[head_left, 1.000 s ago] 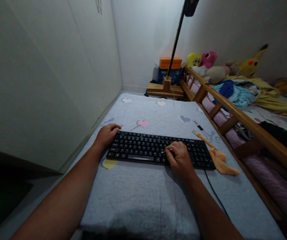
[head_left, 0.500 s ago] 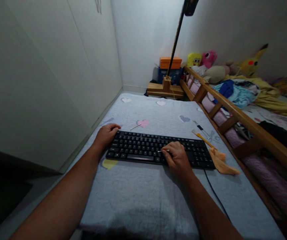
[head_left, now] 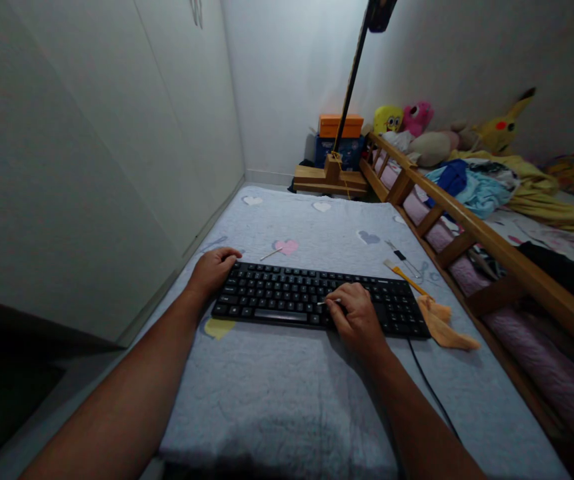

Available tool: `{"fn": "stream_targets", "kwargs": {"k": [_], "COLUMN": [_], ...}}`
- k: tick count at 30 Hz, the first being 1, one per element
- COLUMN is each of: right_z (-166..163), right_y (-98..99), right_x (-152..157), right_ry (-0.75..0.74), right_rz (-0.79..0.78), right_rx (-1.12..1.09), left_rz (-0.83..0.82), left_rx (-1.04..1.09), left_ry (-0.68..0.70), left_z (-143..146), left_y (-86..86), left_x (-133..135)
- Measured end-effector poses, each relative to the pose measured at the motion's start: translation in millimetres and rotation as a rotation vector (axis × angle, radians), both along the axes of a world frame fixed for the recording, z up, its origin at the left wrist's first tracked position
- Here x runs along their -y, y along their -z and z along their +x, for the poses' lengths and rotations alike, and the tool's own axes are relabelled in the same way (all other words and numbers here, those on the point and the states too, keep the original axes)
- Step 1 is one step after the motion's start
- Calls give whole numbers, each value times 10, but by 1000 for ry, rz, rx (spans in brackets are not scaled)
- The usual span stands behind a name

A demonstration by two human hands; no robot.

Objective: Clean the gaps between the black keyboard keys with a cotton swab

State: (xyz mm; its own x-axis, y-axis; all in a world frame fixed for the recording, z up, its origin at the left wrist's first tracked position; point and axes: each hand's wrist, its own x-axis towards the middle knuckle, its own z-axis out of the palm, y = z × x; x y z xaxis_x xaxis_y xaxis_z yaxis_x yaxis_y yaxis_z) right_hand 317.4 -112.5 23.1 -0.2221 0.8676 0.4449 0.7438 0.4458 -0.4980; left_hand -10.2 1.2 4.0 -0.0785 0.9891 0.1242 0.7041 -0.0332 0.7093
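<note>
A black keyboard lies flat on the pale blue, heart-patterned cover, its cable trailing off the near right side. At its upper left corner, my left hand is closed on the edge, fingers over the far side. My right hand rests over the keys right of centre and pinches a thin white cotton swab, whose tip points left onto the keys. A second cotton swab lies on the cover just beyond the keyboard.
Right of the keyboard lie an orange cloth, a yellow-handled brush and metal tweezers. A wooden bed rail runs along the right, a white cabinet along the left. A lamp stand stands beyond the far edge.
My right hand has shifted very slightly to the right with the cotton swab. My left hand and the keyboard have stayed in place.
</note>
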Motion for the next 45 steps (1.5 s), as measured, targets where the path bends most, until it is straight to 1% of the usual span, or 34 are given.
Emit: {"fn": "stream_targets", "kwargs": {"k": [17,27,36,45], "right_z": [42,83,24,33], "right_y": [-16,-32,-42,-56], "right_x": [-3,1,12,24], "right_ry": [35,69,42,14], "right_rz": [33,6,10,11], "right_rx": [-27,6,-1,4], "left_rz": [4,8,8,-6], "left_rx": [-19,-16,-10,-3], "left_ry": [18,14,11,12], "left_z": [-7,-8,1,-6], "left_y": [0,12,-3,3], "left_x": [-1,1,5,-2]}}
